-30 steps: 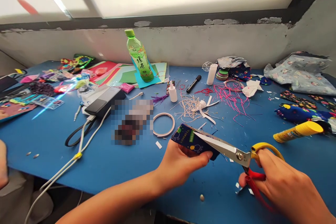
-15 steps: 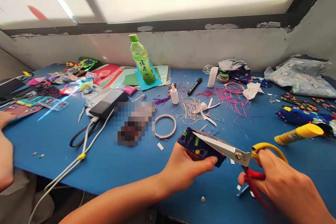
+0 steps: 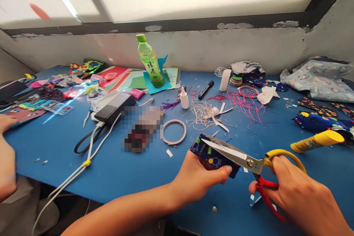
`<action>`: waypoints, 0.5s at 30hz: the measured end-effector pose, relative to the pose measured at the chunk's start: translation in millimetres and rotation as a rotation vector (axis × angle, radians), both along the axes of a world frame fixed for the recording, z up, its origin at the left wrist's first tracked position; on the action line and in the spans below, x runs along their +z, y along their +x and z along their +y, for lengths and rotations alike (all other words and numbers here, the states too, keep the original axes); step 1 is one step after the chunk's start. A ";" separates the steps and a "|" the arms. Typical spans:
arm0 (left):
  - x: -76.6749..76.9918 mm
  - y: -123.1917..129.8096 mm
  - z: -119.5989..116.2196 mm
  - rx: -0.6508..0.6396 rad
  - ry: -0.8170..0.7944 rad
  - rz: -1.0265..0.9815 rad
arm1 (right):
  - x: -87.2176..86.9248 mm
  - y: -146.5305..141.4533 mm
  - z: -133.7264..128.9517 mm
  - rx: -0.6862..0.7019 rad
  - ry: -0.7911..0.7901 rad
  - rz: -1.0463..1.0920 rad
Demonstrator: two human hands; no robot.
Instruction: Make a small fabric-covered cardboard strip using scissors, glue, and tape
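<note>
- clasps a dark blue printed piece (image 3: 211, 159) in the left hand (image 3: 193, 177), raised over the blue table (image 3: 110, 177), on the near side of the white strings (image 3: 203, 115).
- clamps that piece firmly: lays the thumb along its near edge, tip toward the right end; curls the remaining fingers behind and beneath.
- cannot tell the spread of those rear fingers, being mostly hidden by the piece.
- holds scissors (image 3: 250, 163) in the right hand (image 3: 300, 190), fingers bent round the handles, yellow above and red below.
- holds the two handles apart; shows one fingertip beside the red handle, well clear of the left thumb.
- runs one blade slantwise across the printed face, tip near the upper left corner; cannot tell the position of the second blade.
- noted beyond the right hand: yellow glue stick (image 3: 318, 141), on its side.
- noted beyond the left hand: pale coiled ring (image 3: 174, 143), lying flat; farther back, white nozzle bottle (image 3: 184, 101), upright, and black marker (image 3: 206, 90), lying down.
- noted near the scissors' red handle: small white scraps (image 3: 252, 197).
- noted at the far left: forearm of another person (image 3: 7, 167), well apart from both working hands.
</note>
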State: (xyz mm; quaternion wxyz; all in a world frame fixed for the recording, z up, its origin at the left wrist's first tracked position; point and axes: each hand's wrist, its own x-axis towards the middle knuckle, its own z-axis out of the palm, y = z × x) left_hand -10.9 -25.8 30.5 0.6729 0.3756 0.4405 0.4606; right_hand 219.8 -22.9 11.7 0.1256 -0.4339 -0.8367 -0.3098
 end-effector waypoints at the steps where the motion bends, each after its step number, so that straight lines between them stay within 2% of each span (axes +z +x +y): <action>1: 0.5 0.1 -0.2 0.006 -0.006 -0.013 | 1.3 -0.3 -0.7 -0.006 -0.010 -0.004; 7: 2.9 0.0 -0.7 0.010 -0.017 -0.035 | 2.3 -0.6 -3.9 -0.043 -0.008 -0.017; 15: 0.6 3.9 -0.1 -0.007 -0.019 0.013 | 0.3 -7.0 -5.4 -0.109 -0.128 0.048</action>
